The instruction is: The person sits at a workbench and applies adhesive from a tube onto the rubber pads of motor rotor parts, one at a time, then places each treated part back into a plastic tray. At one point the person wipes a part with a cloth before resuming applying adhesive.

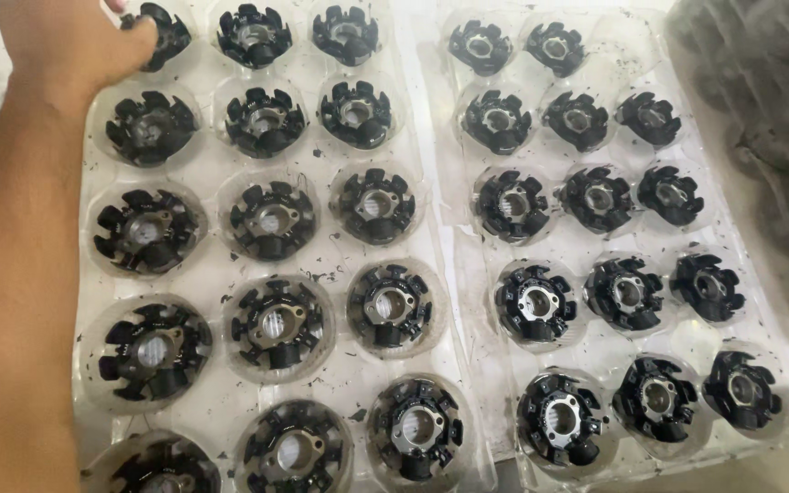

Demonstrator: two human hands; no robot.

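Two trays (pixel 431 137) (thirty-two stators (pixel 271 219)).

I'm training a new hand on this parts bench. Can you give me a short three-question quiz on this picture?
1. True or false: the left hand touches the black toothed part at the far left corner of the left clear tray.
2. Which pocket of the right clear tray is empty? A: far right corner. B: near left corner. C: none.
3. Fill in: each pocket of the left tray's rows holds ____ part.

Key
1. True: the fingers rest on that part.
2. A: that far right corner pocket holds no part.
3. One.
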